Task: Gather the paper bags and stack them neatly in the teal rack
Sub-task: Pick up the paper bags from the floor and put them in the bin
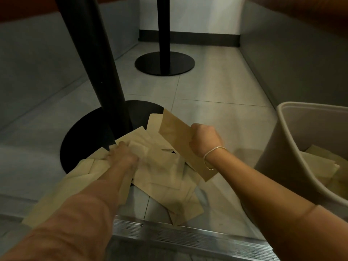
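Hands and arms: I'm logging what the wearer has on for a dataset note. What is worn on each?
The left arm is covered by a long pinkish sleeve reaching near the wrist; the left hand is bare. The right hand is bare too, with a thin beaded bracelet at the wrist. The right forearm is bare, and a sleeve of the same pinkish colour starts near the elbow. No gloves or rings are visible.

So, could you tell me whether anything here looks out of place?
Yes: the paper bags lie scattered on the floor, overlapping at odd angles across the black table base. The right hand holds one bag; the left hand reaches into the pile.
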Tool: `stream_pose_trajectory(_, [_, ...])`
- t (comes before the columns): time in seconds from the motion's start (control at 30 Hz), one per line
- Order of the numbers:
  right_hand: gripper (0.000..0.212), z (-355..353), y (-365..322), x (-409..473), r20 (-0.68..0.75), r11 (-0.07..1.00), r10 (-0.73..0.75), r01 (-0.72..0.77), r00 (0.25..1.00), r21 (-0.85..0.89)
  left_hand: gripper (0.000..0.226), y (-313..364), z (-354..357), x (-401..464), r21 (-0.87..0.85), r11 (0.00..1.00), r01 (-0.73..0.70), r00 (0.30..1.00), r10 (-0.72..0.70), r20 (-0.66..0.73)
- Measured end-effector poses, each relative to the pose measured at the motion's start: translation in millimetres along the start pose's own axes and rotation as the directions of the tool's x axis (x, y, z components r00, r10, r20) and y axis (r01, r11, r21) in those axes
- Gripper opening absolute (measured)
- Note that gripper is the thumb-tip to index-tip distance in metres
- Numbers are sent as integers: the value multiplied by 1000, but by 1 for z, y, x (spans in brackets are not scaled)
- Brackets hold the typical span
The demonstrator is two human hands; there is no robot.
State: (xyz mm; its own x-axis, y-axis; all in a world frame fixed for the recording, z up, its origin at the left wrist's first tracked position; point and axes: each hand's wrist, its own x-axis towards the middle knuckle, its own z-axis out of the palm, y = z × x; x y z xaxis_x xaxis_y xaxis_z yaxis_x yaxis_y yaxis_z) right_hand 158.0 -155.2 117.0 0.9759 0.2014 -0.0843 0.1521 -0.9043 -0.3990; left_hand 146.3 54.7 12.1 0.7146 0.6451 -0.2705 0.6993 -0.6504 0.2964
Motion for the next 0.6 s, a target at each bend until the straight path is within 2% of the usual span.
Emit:
stream_pose_trajectory(0.1, [31, -8, -2, -8, -33, 1000, -8, 9, 999, 23, 47, 8, -15, -6, -179, 981, -73, 996, 81, 32])
stream_pose_trajectory(0.2, [26, -21, -6, -15, -83, 998, -10, 15, 997, 58, 11, 23, -40, -14, -441, 883, -159, 985, 174, -7])
stream_pose_trajectory(0.23, [25, -28, -8, -18, -102, 997, -11, 18, 995, 69, 6, 29, -51, -19, -501, 844, -190, 979, 201, -33])
stream_pose_trajectory(0.43, [20, -97, -22, -45, -279, 954, 24, 62, 960, 294, 11, 62, -129, -57, -697, 640, -324, 945, 249, -211])
stream_pose_trajectory(0.6, [12, -180, -2, -78, -412, 874, 176, 50, 894, 483, 15, 90, -181, -102, -746, 492, -449, 893, 280, -353])
